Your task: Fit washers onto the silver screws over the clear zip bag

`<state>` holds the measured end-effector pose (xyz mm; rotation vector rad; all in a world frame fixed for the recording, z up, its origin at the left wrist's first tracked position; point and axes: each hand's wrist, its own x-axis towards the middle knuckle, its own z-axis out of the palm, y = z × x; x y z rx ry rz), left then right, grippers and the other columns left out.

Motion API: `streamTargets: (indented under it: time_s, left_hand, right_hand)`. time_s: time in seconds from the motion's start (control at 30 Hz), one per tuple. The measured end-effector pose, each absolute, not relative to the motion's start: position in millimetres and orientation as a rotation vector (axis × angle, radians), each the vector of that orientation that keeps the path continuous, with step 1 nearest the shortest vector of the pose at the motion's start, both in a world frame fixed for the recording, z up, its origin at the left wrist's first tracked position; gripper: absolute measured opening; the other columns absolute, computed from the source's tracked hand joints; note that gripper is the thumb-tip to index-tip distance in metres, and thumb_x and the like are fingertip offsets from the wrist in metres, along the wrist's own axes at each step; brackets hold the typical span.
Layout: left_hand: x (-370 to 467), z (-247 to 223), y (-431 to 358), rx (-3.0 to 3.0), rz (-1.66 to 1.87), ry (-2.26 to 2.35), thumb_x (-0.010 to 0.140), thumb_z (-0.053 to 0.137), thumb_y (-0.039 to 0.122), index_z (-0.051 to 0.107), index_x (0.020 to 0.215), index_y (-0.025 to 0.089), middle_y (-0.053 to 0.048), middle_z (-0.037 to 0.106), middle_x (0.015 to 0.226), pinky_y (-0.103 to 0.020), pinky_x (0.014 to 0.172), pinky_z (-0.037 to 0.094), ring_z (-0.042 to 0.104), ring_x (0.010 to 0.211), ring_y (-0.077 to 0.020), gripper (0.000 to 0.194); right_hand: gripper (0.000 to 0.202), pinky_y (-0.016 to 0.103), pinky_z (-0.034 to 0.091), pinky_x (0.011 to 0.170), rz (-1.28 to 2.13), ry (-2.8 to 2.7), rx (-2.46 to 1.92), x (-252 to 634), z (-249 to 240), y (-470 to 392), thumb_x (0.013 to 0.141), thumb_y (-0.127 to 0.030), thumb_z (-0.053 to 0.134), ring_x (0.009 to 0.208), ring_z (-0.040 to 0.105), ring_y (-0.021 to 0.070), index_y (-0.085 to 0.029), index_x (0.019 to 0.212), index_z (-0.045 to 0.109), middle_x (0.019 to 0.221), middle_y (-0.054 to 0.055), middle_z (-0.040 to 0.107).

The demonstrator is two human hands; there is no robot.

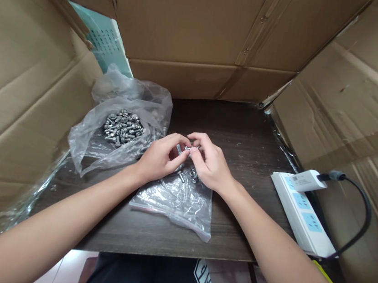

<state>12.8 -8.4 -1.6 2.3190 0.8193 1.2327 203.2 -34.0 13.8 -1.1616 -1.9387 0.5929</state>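
Fingertips of my left hand point(162, 156) and my right hand point(211, 161) meet over the table, both pinching one small metal bolt point(188, 148). Part of the bolt is hidden behind the fingers. Beneath the hands lies a flat clear zip bag point(177, 204). A loose bolt point(181, 176) rests on that bag, and small metal pieces point(193, 173) show beside my right hand, too small to name surely. To the left, an opened plastic bag point(88, 147) holds a heap of metal bolts point(123, 126).
Cardboard walls point(196, 23) enclose the dark wooden table point(244, 143) at the back and both sides. On the right sits a white power strip point(306, 220) with a plugged-in white adapter point(306, 180) and a black cable point(367, 218). My lap is below the table's front edge.
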Motion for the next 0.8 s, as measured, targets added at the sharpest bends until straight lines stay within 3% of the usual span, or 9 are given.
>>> streamTargets:
  time_s: [0.13,0.3,0.5,0.7,0.8]
  left_hand:
    - [13.0,-1.8,-8.4,2.318,1.231,0.825,0.099,0.062,0.020,0.063,0.106,0.017,-0.001,0.066,0.089,-0.021,0.059,0.049,0.056,0.060,-0.0089,0.008]
    - [12.8,-1.9,-8.4,2.321,1.222,0.817,0.098,0.062,0.020,0.063,0.106,0.017,-0.001,0.066,0.091,-0.021,0.059,0.050,0.057,0.060,-0.0089,0.009]
    - [13.4,-1.7,-8.5,2.332,1.237,0.814,0.099,0.061,0.020,0.063,0.105,0.017,-0.001,0.065,0.087,-0.021,0.059,0.049,0.057,0.061,-0.0091,0.007]
    - [12.2,-2.4,-9.0,2.321,1.224,0.822,0.097,0.062,0.019,0.063,0.105,0.018,-0.001,0.066,0.090,-0.021,0.060,0.050,0.057,0.061,-0.0091,0.008]
    - [12.5,-2.5,-9.0,2.325,1.227,0.823,0.098,0.062,0.020,0.064,0.106,0.018,-0.001,0.065,0.088,-0.021,0.059,0.049,0.057,0.060,-0.0091,0.008]
  right_hand:
    - [0.028,0.032,0.048,0.069,0.595,-1.924,-1.157,202.9,14.1,-34.2,0.100,-0.029,0.049,0.072,0.060,0.0158,-0.020,0.126,0.057,0.098,0.005,0.068]
    - [0.037,0.032,0.050,0.068,0.541,-1.929,-1.120,202.7,14.0,-34.3,0.090,-0.024,0.057,0.073,0.059,0.0152,-0.020,0.127,0.057,0.112,0.007,0.066]
    - [0.030,0.032,0.045,0.067,0.640,-1.937,-1.187,203.1,15.0,-34.5,0.103,-0.034,0.046,0.068,0.059,0.0157,-0.020,0.127,0.056,0.083,0.001,0.064]
    - [0.037,0.033,0.051,0.071,0.553,-1.929,-1.138,203.2,14.6,-34.7,0.091,-0.026,0.057,0.075,0.060,0.0160,-0.021,0.127,0.057,0.115,0.008,0.067]
    - [0.033,0.031,0.047,0.067,0.603,-1.940,-1.164,202.9,14.8,-34.7,0.095,-0.027,0.053,0.068,0.059,0.0149,-0.020,0.127,0.056,0.097,0.004,0.068]
